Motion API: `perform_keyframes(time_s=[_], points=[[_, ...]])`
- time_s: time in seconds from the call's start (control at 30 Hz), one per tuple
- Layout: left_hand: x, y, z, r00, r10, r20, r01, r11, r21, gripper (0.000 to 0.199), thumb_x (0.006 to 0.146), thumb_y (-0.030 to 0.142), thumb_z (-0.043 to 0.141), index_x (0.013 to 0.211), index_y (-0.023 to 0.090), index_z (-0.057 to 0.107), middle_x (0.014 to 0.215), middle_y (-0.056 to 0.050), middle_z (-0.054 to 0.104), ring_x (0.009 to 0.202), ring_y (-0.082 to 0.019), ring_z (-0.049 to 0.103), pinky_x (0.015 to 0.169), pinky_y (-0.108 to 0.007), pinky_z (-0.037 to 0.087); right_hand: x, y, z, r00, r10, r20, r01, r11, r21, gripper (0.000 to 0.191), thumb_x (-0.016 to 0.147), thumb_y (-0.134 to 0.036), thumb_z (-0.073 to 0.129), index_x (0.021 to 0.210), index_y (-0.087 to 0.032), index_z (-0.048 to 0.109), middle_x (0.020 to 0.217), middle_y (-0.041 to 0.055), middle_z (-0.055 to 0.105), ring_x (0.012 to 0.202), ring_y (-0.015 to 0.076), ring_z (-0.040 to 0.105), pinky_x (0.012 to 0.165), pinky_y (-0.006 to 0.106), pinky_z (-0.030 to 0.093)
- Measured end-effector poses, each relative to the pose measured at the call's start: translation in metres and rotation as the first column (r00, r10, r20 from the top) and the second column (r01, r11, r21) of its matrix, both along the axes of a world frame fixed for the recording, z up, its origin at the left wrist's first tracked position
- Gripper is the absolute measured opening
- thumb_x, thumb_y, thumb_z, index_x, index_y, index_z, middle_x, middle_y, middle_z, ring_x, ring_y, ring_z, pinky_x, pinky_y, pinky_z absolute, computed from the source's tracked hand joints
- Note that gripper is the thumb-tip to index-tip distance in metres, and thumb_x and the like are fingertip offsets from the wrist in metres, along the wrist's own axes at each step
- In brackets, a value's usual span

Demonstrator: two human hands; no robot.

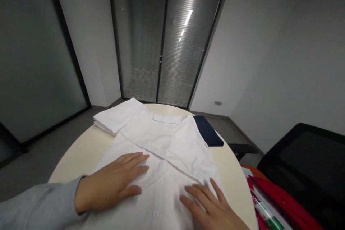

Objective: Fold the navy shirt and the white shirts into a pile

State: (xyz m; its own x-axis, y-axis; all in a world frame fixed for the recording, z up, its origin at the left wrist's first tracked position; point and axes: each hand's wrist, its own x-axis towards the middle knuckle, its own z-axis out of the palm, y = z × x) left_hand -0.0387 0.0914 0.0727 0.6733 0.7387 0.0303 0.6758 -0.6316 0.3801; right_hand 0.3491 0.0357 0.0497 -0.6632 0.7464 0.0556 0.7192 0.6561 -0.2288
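Note:
A white button shirt (172, 172) lies spread on the round table, its collar end toward the far edge and a sleeve folded across its upper part. My left hand (115, 179) rests palm down on the left side of the shirt with fingers stretched out. On the lower right side, my right hand (208, 205) is over the cloth, fingers spread, slightly blurred. Neither hand grips anything. The shirt's lower end runs out of view at the bottom.
Folded white cloth (118, 115) sits at the table's far left, folded navy cloth (207, 131) at the far right. Beyond the pale table's (77, 154) right edge stand a black mesh chair (309, 158) and red items (283, 197). Glass doors (161, 43) are behind.

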Motion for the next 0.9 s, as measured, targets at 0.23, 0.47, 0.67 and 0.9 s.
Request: perform_keyframes(time_s=[0.23, 0.47, 0.67, 0.9], points=[[0.037, 0.098, -0.025, 1.000, -0.031, -0.006, 0.031, 0.996, 0.082, 0.070, 0.101, 0.060, 0.053, 0.162, 0.030, 0.039, 0.171, -0.011, 0.031, 0.159, -0.037, 0.027, 0.128, -0.061, 0.021, -0.067, 0.071, -0.003, 0.980, -0.193, -0.044, 0.195, 0.979, 0.057, 0.068, 0.100, -0.047, 0.060, 0.162, -0.030, 0.040, 0.172, 0.0098, 0.028, 0.158, 0.0457, 0.021, 0.122, 0.080, 0.001], [-0.030, 0.093, -0.040, 0.979, 0.206, -0.010, -0.203, 0.972, 0.120, 0.063, 0.100, 0.053, 0.052, 0.155, 0.022, 0.048, 0.160, -0.015, 0.050, 0.146, -0.035, 0.046, 0.122, -0.051, 0.033, -0.019, 0.057, -0.020, 0.959, -0.272, 0.081, 0.249, 0.943, 0.220, 0.060, 0.091, -0.032, 0.061, 0.150, -0.025, 0.054, 0.160, 0.0115, 0.051, 0.139, 0.0406, 0.051, 0.119, 0.066, 0.029], [-0.054, 0.056, -0.030, 0.903, 0.427, -0.047, -0.429, 0.889, -0.158, 0.041, 0.092, 0.054, 0.057, 0.120, 0.025, 0.063, 0.094, -0.003, 0.071, 0.086, -0.025, 0.065, 0.078, -0.035, 0.046, -0.001, 0.046, -0.020, 0.910, -0.328, 0.252, 0.203, 0.885, 0.418, 0.027, 0.090, -0.014, 0.055, 0.112, -0.024, 0.068, 0.104, 0.0091, 0.074, 0.094, 0.0305, 0.064, 0.088, 0.049, 0.041], [-0.052, 0.059, -0.034, 0.951, 0.310, 0.001, -0.301, 0.925, -0.232, 0.025, 0.091, 0.043, 0.046, 0.077, 0.023, 0.048, 0.081, -0.002, 0.058, 0.079, -0.021, 0.052, 0.073, -0.031, 0.038, -0.025, 0.042, 0.007, 0.974, -0.222, 0.053, 0.168, 0.857, 0.487, 0.024, 0.079, -0.009, 0.067, 0.094, -0.027, 0.064, 0.087, -0.0006, 0.068, 0.080, 0.0221, 0.057, 0.077, 0.039, 0.031]])
